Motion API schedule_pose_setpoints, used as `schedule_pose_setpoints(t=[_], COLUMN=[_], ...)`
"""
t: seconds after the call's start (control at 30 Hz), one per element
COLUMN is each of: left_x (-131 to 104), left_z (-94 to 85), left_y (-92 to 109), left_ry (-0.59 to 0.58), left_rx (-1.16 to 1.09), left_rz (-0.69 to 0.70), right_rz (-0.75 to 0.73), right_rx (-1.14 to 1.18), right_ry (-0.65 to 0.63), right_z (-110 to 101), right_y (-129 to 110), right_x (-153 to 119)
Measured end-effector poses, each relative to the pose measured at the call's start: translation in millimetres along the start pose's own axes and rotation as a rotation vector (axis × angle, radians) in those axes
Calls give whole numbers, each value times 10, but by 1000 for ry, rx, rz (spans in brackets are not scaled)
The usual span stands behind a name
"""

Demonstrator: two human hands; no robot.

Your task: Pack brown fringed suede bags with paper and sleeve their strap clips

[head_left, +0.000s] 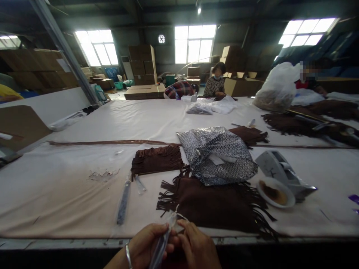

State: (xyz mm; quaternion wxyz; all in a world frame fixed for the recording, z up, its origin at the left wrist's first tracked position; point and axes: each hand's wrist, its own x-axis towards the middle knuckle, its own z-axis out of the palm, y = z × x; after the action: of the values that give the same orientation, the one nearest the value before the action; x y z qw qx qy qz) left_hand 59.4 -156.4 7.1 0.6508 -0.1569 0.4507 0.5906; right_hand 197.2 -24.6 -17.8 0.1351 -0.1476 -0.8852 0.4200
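Note:
At the table's front edge my left hand (148, 241) is closed on a narrow clear plastic packet (160, 248) with something dark inside. My right hand (198, 243) is closed beside it, its fingers at the packet's top, where a thin white string (179, 214) loops up. Just beyond my hands lies a dark brown fringed cloth (213, 205). A black-and-white patterned bag (221, 155) rests partly over it. To the left, a smaller fringed brown piece (157, 160) lies flat, near another long narrow packet (122, 203).
A white dish (276, 192) with brown contents and a grey-white dispenser (280, 168) stand at the right. Farther back are a stuffed plastic bag (276, 87) and more brown cloth (297, 123). Several people are around the far side of the white-covered table (84, 209).

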Motion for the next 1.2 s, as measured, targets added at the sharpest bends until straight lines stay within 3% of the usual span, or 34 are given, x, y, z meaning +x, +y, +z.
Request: schedule_pose_setpoints(t=[0.1,0.23,0.4,0.7,0.87,1.03,1.2], left_x=[42,114,143,156,184,147,134], left_z=[-27,-76,-110,-178,-206,-114,-70], left_y=[54,76,87,160,149,104,50], left_ry=[-25,-29,1,-119,-123,19,4], left_rx=[30,5,15,-70,-62,238,422], left_rz=[-41,-80,-112,-182,-184,-6,215], right_rz=[-129,-230,-311,-395,-439,-576,-587], right_rx=[-186,-277,-382,-405,-435,-543,-599], right_ry=[-55,-105,-69,-49,-10,-43,-93], right_z=[-83,-43,59,34,94,57,10], right_y=[-28,-110,-112,-28,0,-29,-66], right_x=[94,222,335,360,329,370,486])
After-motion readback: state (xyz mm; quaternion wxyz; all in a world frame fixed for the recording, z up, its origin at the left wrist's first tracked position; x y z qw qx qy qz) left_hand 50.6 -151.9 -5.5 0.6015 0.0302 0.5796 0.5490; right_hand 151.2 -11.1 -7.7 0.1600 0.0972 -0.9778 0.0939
